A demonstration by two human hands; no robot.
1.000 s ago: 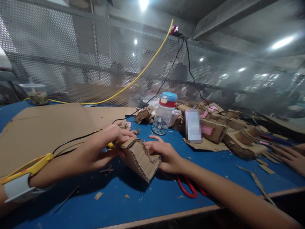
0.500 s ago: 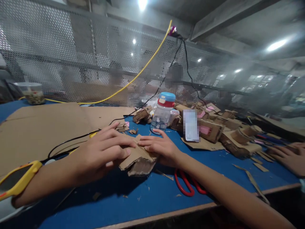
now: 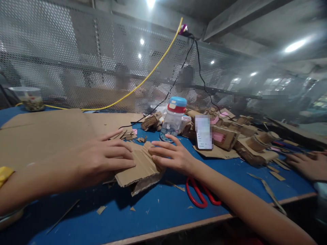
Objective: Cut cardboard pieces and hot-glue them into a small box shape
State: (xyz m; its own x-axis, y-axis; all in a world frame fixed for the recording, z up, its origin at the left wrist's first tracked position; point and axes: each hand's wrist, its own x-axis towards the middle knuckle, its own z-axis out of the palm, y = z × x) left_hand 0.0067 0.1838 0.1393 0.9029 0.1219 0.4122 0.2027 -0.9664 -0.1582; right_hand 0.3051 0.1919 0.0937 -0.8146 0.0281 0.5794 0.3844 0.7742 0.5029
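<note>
A folded piece of brown cardboard [image 3: 140, 161] is held between my two hands, its cut corrugated edge facing me and a flap folded beneath. Across its left part lie the long, close-set fingers of my left hand [image 3: 107, 154]; the thumb side of that grip is partly hidden. My right hand [image 3: 172, 154] grips the right end with fingers over the crease. Under my right forearm, red-handled scissors [image 3: 196, 195] rest on the blue table [image 3: 153, 217], their blades hidden. Just behind my right hand stands a clear bottle [image 3: 170, 124] with a blue and red lid.
A large cardboard sheet [image 3: 51, 132] covers the left. A phone [image 3: 203, 132] leans against cardboard constructions [image 3: 227, 136] at right. Another person's hand [image 3: 304, 165] rests at far right. Behind are a plastic tub [image 3: 32, 99], a yellow cable [image 3: 143, 83] and a perforated metal screen [image 3: 97, 68].
My left hand has shifted left and its fingers have straightened. The folded cardboard's left side has opened outward and tilted toward me. My right hand stays at its right end.
</note>
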